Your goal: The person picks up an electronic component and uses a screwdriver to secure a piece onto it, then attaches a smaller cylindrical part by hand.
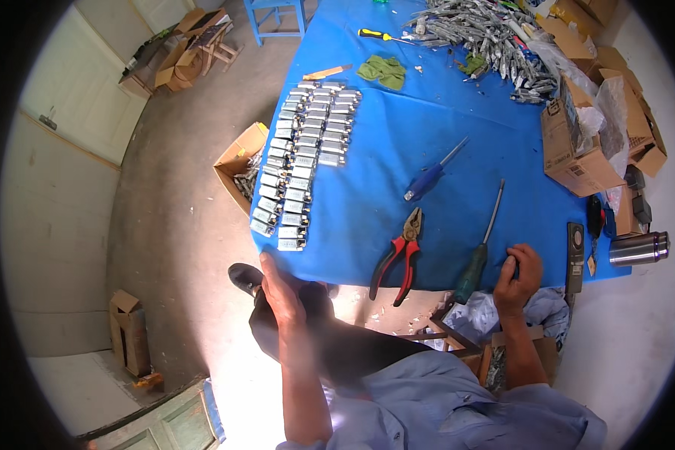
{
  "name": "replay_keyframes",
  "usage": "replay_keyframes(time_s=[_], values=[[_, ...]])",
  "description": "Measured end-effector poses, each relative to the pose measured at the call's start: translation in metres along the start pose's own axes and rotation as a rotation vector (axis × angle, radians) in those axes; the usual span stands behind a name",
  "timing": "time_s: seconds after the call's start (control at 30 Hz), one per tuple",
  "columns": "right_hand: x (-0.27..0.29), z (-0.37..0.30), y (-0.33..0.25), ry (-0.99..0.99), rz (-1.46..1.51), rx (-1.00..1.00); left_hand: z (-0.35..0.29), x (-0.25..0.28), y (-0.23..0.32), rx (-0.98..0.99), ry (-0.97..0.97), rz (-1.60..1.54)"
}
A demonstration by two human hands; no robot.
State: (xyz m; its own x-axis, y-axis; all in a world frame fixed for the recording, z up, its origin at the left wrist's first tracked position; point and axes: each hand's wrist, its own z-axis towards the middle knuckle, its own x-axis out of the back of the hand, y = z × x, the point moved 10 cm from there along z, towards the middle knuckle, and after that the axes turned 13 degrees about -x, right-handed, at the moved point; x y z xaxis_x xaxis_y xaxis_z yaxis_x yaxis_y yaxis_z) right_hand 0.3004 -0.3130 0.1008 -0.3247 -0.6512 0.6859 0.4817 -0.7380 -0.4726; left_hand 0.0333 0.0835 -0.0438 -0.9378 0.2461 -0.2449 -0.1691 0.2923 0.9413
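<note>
My left hand [281,291] is beside the near left corner of the blue-covered table [337,259], its fingers stretched out and nothing seen in them. Just beyond it, several small silver metal parts [298,180] lie in neat rows. My right hand [519,276] rests at the near edge with its fingers curled in and no object showing. To its left lies a green-handled screwdriver [472,274], shaft pointing away. Pliers with red and black handles [403,251] lie slightly open in the middle. Beyond them is a blue-handled screwdriver [426,182].
A heap of metal pieces [487,37] covers the far right, beside cardboard boxes [574,142]. A steel flask [639,248] and a dark flat bar [574,257] lie at right. A green cloth [382,72] and yellow screwdriver [379,34] lie farther back. An open carton [240,157] stands left.
</note>
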Motion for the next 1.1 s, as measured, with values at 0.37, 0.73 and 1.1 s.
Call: replay_keyframes(time_s=[0.37, 0.73, 1.1], values=[[0.002, 0.005, -0.004, 0.016, -0.022, 0.026, -0.001, -0.006, 0.000, -0.055, 0.073, -0.013], [0.002, 0.004, -0.006, 0.011, -0.022, 0.007, -0.004, -0.001, 0.004, -0.073, 0.082, 0.076], [0.002, 0.003, -0.006, 0.024, -0.006, 0.015, -0.003, 0.003, 0.002, -0.045, 0.049, 0.120]])
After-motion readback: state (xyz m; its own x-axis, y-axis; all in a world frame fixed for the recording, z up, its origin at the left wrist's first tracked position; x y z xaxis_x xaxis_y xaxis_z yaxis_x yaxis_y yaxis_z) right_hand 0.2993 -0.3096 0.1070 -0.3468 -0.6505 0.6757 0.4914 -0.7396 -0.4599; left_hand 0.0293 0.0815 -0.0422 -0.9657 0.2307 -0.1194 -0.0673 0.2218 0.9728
